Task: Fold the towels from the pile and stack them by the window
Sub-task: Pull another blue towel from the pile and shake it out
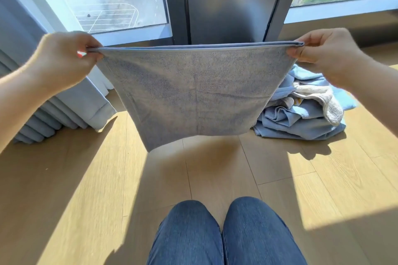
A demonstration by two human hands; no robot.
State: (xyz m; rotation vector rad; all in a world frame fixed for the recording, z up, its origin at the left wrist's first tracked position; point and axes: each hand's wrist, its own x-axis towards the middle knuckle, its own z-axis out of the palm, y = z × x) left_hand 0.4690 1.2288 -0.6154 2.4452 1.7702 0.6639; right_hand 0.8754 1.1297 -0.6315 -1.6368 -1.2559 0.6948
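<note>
A grey-blue towel point(193, 94) hangs doubled over in the air in front of me, its top edge stretched taut and its lower edge clear of the floor. My left hand point(69, 58) pinches the top left corner. My right hand point(323, 51) pinches the top right corner. A loose pile of towels point(301, 114), mostly light blue with a white one on top, lies on the floor at the right, partly hidden behind the held towel.
The wooden floor point(215, 168) runs to a window point(120, 0) with a dark metal post point(228, 2) in the middle. A pale curtain point(71, 103) bunches on the floor at left. My knees in blue jeans point(224, 234) are at the bottom.
</note>
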